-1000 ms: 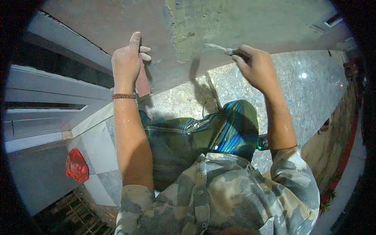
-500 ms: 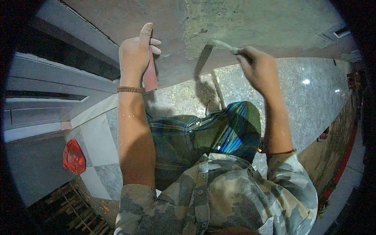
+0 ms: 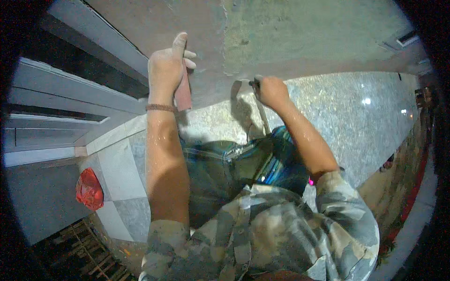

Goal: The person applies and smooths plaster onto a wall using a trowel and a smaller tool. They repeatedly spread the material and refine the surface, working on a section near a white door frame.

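Note:
My left hand (image 3: 166,70), dusted pale, is closed on a flat pink rectangular piece (image 3: 183,96) and is raised close to the wall. My right hand (image 3: 273,91) grips a putty knife (image 3: 250,82), its blade low against or very near the wall (image 3: 304,33), just above where it meets the floor; whether it touches I cannot tell. The wall has a dull pinkish part and a greenish patch with a ragged edge. A pale stick (image 3: 262,118) lies on the speckled floor (image 3: 342,112) below my right hand, beside my clothed legs.
A grey panelled frame with dark slots (image 3: 58,103) stands on the left. A red plastic bag (image 3: 89,189) sits beside checkered tiles (image 3: 122,171), above a dark grate (image 3: 86,248) at lower left. At right is a brown strip with a red edge (image 3: 403,196).
My right hand has moved down and left with the knife, toward the foot of the wall. My left hand, still holding the pink piece, appears slightly farther right in the view.

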{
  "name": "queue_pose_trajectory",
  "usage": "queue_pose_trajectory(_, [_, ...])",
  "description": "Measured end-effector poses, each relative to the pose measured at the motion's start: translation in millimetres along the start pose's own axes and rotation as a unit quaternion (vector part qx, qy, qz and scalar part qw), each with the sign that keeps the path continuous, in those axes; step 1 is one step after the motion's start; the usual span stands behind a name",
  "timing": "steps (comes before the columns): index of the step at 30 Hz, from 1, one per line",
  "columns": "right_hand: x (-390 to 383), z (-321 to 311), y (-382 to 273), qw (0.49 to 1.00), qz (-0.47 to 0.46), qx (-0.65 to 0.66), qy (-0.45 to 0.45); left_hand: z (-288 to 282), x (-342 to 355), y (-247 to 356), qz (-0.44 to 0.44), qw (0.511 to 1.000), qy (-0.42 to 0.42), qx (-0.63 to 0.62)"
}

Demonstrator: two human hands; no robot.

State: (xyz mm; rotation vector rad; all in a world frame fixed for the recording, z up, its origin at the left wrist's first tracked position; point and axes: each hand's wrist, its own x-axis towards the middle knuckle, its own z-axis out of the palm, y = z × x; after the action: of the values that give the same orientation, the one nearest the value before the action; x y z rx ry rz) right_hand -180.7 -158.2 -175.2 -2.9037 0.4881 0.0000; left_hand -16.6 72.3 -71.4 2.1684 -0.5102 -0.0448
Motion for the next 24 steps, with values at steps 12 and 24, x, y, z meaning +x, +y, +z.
queue_pose_trajectory(12, [-0.6, 7.5, -0.4, 0.998, 0.014, 0.022, -0.065, 4.8, -4.3, -19.7, 0.088, 0.993, -0.001, 0.08])
queue_pose_trajectory(24, [-76.4, 49.3, 0.0, 0.966, 0.078, 0.212, -0.123, 1.1, -2.4, -14.3, -0.031, 0.999, 0.018, -0.035])
